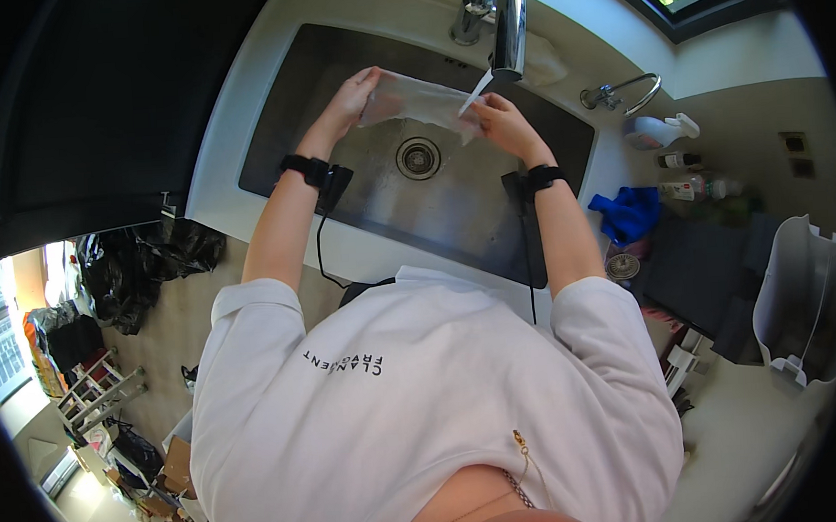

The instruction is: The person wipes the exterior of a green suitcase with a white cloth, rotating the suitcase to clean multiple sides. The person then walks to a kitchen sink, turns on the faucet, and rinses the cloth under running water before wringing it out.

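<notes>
My left hand [352, 101] grips one end of a thin, translucent whitish sheet [419, 101], which could be plastic film or wet cloth. The other end is pinched in my right hand [506, 125], so the sheet stretches between the two above a stainless steel sink [451, 219]. Water [476, 92] runs from the chrome faucet [509, 33] onto the sheet's right end, close to my right fingers. Below the sheet lies the round drain [418, 158]. Each wrist wears a black strap with a small cabled device.
Right of the sink are a small curved tap [623, 94], a spray bottle [658, 131], small bottles [693, 187], a blue cloth [627, 214] and a metal strainer [623, 266]. A grey plastic bin [786, 289] stands farther right. Black bags [124, 272] lie at left.
</notes>
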Tool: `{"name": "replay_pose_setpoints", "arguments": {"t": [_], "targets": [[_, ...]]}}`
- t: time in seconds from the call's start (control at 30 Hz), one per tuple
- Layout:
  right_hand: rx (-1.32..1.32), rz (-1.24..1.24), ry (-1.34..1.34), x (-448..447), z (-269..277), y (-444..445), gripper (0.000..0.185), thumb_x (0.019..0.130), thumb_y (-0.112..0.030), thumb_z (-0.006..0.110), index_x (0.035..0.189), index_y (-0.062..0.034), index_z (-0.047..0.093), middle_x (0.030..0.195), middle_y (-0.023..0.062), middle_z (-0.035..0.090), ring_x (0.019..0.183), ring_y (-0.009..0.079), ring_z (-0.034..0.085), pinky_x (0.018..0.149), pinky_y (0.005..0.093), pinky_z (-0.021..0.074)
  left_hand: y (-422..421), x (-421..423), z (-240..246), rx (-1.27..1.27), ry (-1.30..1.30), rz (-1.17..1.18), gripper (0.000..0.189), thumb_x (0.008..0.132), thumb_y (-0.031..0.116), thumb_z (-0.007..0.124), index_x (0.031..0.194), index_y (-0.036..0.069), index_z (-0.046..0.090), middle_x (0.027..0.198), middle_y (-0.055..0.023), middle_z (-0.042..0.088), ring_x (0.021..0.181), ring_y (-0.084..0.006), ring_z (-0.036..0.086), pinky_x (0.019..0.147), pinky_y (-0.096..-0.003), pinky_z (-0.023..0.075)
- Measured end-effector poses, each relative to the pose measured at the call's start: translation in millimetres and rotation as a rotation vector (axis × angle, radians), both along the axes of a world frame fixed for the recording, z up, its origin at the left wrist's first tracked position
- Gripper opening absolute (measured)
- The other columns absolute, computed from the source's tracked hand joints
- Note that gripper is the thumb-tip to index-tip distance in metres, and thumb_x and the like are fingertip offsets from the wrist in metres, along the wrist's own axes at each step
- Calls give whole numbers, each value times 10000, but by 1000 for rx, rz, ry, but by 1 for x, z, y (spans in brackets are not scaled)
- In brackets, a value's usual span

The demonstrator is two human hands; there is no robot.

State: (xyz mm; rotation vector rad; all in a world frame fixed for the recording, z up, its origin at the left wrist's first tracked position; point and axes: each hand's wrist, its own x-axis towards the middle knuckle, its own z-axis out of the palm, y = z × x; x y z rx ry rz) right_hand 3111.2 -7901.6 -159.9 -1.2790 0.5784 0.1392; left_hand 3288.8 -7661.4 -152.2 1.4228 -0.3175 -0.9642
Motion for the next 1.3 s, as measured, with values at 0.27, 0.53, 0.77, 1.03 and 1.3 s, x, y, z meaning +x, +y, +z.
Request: {"name": "replay_pose_setpoints", "arguments": {"t": [0.27, 0.53, 0.77, 1.03, 1.3], "targets": [[-370, -95, 38, -64, 30, -66, 214, 903, -230, 638, 1027, -57, 616, 870, -16, 659, 707, 40, 545, 594, 201, 413, -80, -36, -15, -81, 197, -257, 371, 1023, 402, 342, 1207, 128, 510, 1054, -98, 674, 938, -201, 670, 773, -344, 543], [-413, -282, -144, -92, 23, -85, 180, 946, -252, 581, 885, -85, 606, 735, -35, 599, 669, 55, 569, 553, 210, 401, -110, -66, -21, -199, 271, -308, 341, 1035, 347, 311, 1229, 153, 513, 904, -11, 656, 697, -89, 590, 533, -262, 408], [-188, -339, -154, -67, 11, -57, 180, 955, -260, 567, 944, -84, 603, 767, -13, 610, 682, 94, 619, 559, 224, 478, -72, -56, -15, -95, 367, -238, 414, 1026, 420, 296, 1247, 130, 492, 1154, -133, 640, 1040, -255, 637, 855, -391, 520], [-33, -122, -43, 13, -5, 10, 220, 987, -307, 498, 1073, -109, 542, 894, 11, 591, 789, 145, 649, 650, 342, 569, 15, -7, 6, -41, 223, -65, 430, 1001, 477, 338, 1235, 151, 493, 1149, -118, 642, 1038, -230, 637, 833, -391, 535], [-99, -103, 18, 19, 0, 29, 207, 972, -341, 522, 1008, -141, 561, 715, -66, 515, 551, 38, 511, 449, 209, 383, 31, -4, -3, 68, 192, 9, 404, 1008, 460, 351, 1201, 150, 523, 1092, -101, 656, 920, -192, 660, 734, -315, 544]]}}
